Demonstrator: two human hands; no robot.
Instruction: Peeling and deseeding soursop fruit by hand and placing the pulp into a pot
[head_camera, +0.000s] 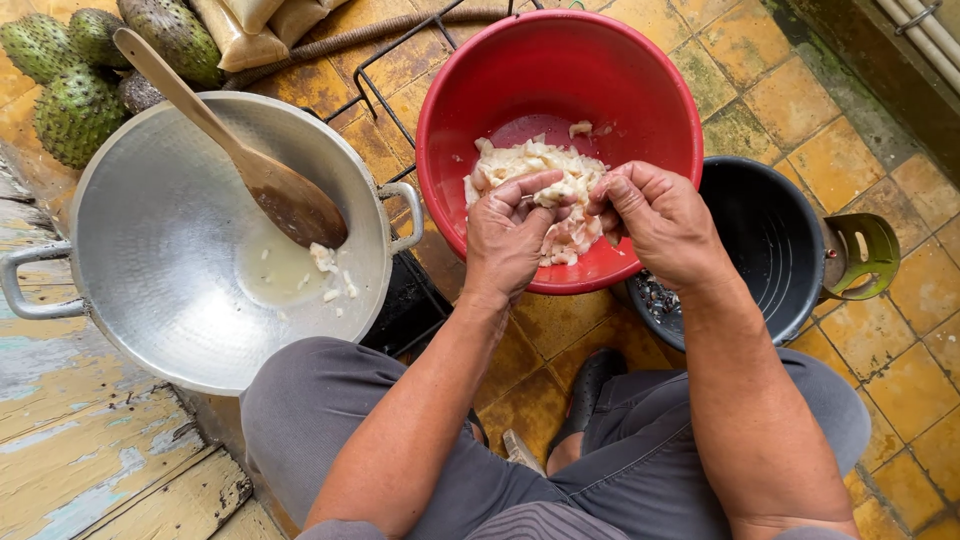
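**Hands working white pulp over a red basin**

The left hand (508, 235) and the right hand (650, 222) are meeting over the near rim of the red basin (480, 70), and both are pinching the same lump of white pulp (562, 190). The fingers of each hand are curling partly closed, thumbs pressing in toward each other, so neither hand is open flat nor fully fisted.

The pulp is lying heaped in the bottom of the basin, toward the near side, right under the fingers. It is a loose pile with no clear long axis and no end that points anywhere; the bit between the hands is running roughly left to right, from one thumb to the other.

Judging by how things are lying, the work seems only partly done. A small amount of pulp and cloudy juice is sitting in the metal wok (150, 250) by the wooden spoon (240, 150), whose blade is resting in the wok with its handle slanting up and away to the left. Dark seeds (655, 297) are gathering in the black bucket (770, 240). Most of the pulp is remaining in the basin, and whole green fruits (75, 110) are waiting uncut beyond the wok.
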